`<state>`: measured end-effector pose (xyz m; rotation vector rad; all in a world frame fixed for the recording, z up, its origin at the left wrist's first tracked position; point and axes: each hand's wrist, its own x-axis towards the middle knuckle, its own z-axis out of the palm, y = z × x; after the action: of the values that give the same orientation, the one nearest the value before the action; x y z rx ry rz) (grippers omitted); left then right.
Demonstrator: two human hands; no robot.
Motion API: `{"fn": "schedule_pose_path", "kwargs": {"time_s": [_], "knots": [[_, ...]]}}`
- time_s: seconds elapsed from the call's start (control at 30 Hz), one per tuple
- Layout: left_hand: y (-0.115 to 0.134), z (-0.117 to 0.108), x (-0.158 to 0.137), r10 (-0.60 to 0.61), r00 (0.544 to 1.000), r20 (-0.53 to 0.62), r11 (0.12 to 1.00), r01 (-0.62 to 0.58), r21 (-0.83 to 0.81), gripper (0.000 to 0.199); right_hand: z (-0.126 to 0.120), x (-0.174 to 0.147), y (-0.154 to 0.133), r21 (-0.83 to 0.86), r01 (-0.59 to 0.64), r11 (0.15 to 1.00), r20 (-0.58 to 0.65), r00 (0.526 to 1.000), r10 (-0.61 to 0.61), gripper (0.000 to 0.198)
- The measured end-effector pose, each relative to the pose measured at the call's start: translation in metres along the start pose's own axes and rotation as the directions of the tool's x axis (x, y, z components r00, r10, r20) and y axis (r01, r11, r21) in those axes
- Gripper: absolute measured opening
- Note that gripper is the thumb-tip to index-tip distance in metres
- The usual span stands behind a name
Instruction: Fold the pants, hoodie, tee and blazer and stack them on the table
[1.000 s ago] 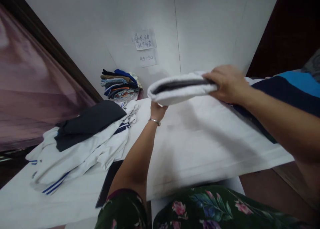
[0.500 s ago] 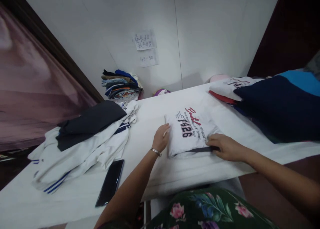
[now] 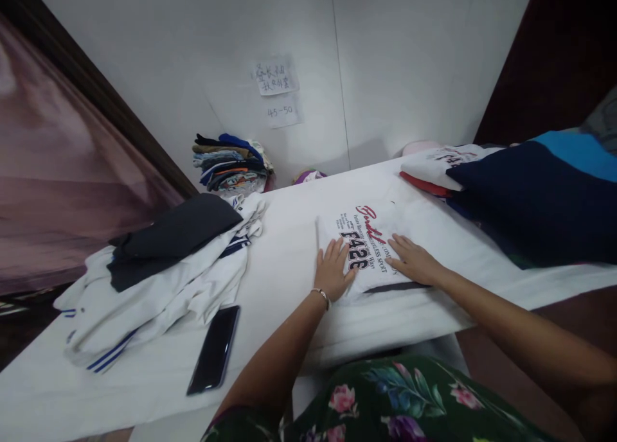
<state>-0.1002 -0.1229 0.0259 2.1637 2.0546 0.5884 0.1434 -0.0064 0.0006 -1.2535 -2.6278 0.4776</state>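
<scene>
A white shirt [image 3: 367, 252] with red and black print lies folded into a flat rectangle on the white-covered table [image 3: 289, 256]. Dark cloth shows along its near right edge. My left hand [image 3: 333, 267] lies flat on the shirt's left part, fingers spread, partly over the black number. On the right part rests my right hand [image 3: 412, 259], also flat with its fingers stretched out. Neither hand grips the cloth. A silver bracelet [image 3: 324, 295] circles my left wrist.
To the left are crumpled white garments [image 3: 159, 300] with a dark grey garment [image 3: 176, 236] on top, and a phone [image 3: 214, 349]. Folded clothes [image 3: 231, 162] are stacked by the wall. At right lie navy and blue garments [image 3: 535, 198] beside another white printed shirt [image 3: 457, 156].
My right hand has let go of the shirt's right edge and now lies flat on top. My left hand has moved from the left edge onto the shirt. The print looks smoother.
</scene>
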Motion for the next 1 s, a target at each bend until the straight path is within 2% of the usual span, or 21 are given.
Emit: {"fn": "schedule_pose_path", "kwargs": {"time_s": [0.07,0.13,0.2,0.27,0.33,0.4,0.43,0.5,0.6,0.73,0.9,1.0], "knots": [[-0.004,-0.004,0.006,-0.002,1.000,0.017,0.999,0.002,-0.036,0.061,-0.007,-0.003,0.010,0.117,-0.019,0.993,0.010,1.000,0.018,0.069],[-0.009,-0.010,0.014,-0.024,0.999,0.021,0.994,0.026,-0.103,0.056,-0.018,-0.003,0.018,0.256,-0.130,0.958,-0.009,0.991,0.137,0.064],[-0.011,-0.017,0.022,-0.096,0.995,-0.020,0.983,0.091,-0.158,0.050,-0.029,-0.003,0.025,0.364,-0.289,0.885,-0.025,0.947,0.320,0.060],[-0.007,-0.022,0.023,-0.153,0.984,-0.086,0.979,0.139,-0.151,0.049,-0.036,-0.005,0.031,0.415,-0.394,0.820,-0.005,0.900,0.435,0.061],[0.005,-0.023,0.018,-0.077,0.991,-0.109,0.995,0.070,-0.074,0.051,-0.038,-0.010,0.034,0.428,-0.428,0.796,0.016,0.884,0.467,0.062],[0.020,-0.019,0.007,0.118,0.992,-0.054,0.993,-0.117,0.019,0.054,-0.036,-0.014,0.036,0.426,-0.425,0.799,0.012,0.886,0.464,0.064],[0.027,-0.015,0.001,0.210,0.978,-0.014,0.976,-0.209,0.056,0.055,-0.034,-0.016,0.037,0.422,-0.419,0.804,0.001,0.887,0.462,0.065],[0.035,-0.008,-0.008,0.317,0.947,0.051,0.941,-0.321,0.111,0.054,-0.031,-0.018,0.037,0.421,-0.397,0.815,-0.028,0.893,0.449,0.066],[0.033,-0.004,-0.008,0.327,0.941,0.087,0.930,-0.336,0.147,0.043,-0.028,-0.017,0.038,0.502,-0.324,0.802,-0.085,0.904,0.419,0.060],[0.024,-0.008,0.000,0.304,0.948,0.098,0.944,-0.314,0.103,0.029,-0.027,-0.023,0.035,0.598,-0.195,0.778,-0.203,0.902,0.382,0.049],[0.021,-0.005,-0.015,0.353,0.927,0.128,0.928,-0.364,0.074,0.031,-0.009,-0.043,0.028,0.403,-0.132,0.906,-0.270,0.928,0.255,0.037],[0.021,-0.007,-0.022,0.366,0.922,0.125,0.928,-0.372,0.023,0.033,-0.007,-0.047,0.032,0.278,-0.159,0.947,-0.200,0.955,0.219,0.039]]}}
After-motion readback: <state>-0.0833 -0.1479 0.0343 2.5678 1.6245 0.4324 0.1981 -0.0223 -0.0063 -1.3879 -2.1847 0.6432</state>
